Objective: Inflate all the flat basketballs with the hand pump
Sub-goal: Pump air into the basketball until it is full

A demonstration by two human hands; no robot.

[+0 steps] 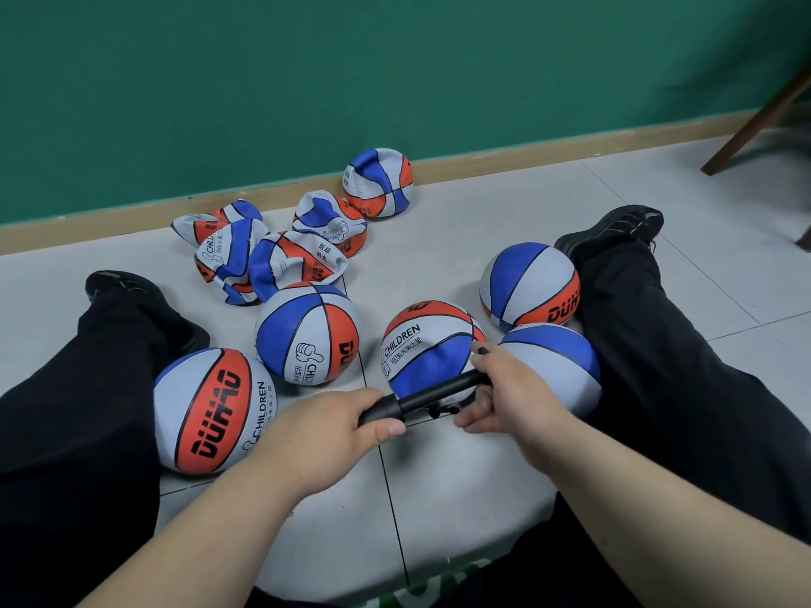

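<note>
Five round balls point(307, 333): they lie on the floor point(439, 476) between the legs, close around the hands, and all look full.
Flat balls point(263, 261): about four crumpled ones in a pile, beyond the round balls and near the wall point(395, 59).
Dented ball point(378, 182): it sits alone against the foot of the wall, farther away than the pile. I judge it only half full.
Pump point(430, 399): black, held low over the floor in front of the body. Its long axis runs from near left to far right, from one hand to the other.
Left hand point(333, 427): its fingers are curled round the near, thicker end of the pump.
Right hand point(504, 388): its fingers are curled round the far end. A small black tip shows above the index finger; it may be the needle, but I cannot tell.
Hands together: they are apart, joined only by the pump.
Key relation: the flat pile lies ahead and to the left of the hands, so the left hand is nearer to it. The far end of the pump points to the right, away from the pile.
Stage: the pump touches no ball, so I think this is a pause between two balls.
Next move: probably one hand must let go and reach over the round balls for a flat one.
</note>
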